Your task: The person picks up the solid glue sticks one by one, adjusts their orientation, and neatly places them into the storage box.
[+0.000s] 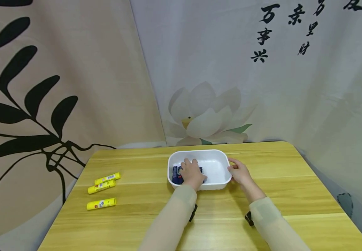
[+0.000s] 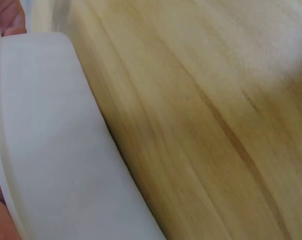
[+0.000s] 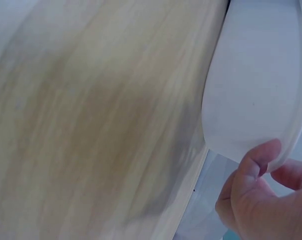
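Observation:
A white rectangular tray (image 1: 217, 164) stands near the far edge of the table. Inside its left half are several dark blue cylinders (image 1: 175, 175) that look like batteries. My left hand (image 1: 192, 175) reaches over the near rim and covers part of them; the head view hides whether its fingers grip any. In the left wrist view the tray's outer wall (image 2: 56, 135) blocks most of that hand. At the right end, my right hand (image 1: 239, 170) pinches the tray rim between thumb and fingers, and the right wrist view shows this hold at a rounded corner.
Three yellow glue sticks (image 1: 101, 204) lie on their sides at the table's left. The wooden table (image 1: 130, 223) ends just behind the tray, where a printed curtain (image 1: 105, 69) hangs. Dark bands sit on both wrists.

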`<action>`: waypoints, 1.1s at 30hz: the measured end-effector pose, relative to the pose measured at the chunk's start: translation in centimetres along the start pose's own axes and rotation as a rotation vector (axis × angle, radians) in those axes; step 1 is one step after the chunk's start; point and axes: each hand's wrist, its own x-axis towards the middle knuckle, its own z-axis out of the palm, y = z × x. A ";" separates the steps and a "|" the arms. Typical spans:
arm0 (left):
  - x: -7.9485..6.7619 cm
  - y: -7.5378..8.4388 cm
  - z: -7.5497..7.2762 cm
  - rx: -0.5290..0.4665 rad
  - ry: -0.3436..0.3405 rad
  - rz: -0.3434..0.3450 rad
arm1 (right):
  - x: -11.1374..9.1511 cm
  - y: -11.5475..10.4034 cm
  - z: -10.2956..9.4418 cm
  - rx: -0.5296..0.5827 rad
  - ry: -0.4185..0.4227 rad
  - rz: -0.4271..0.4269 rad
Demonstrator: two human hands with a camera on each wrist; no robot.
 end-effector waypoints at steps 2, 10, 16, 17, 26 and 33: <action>0.1 0.0 0.0 -0.002 -0.008 -0.009 | 0.0 0.0 0.0 -0.003 -0.001 0.001; -0.3 -0.8 -0.7 -0.208 0.110 0.060 | -0.1 -0.2 0.1 -0.001 -0.009 0.014; -1.5 -3.0 -3.2 -0.390 0.223 0.228 | -0.2 -0.4 0.1 -0.006 -0.012 0.009; -1.7 -3.6 -3.6 -0.408 0.236 0.252 | -0.2 -0.4 0.0 -0.009 -0.014 0.006; -3.5 -11.8 -6.0 -0.435 0.237 0.357 | 0.0 -0.5 0.0 -0.021 -0.028 0.009; -5.5 -19.6 -7.6 -0.216 0.141 0.441 | 0.1 -0.5 -0.1 -0.028 -0.029 0.023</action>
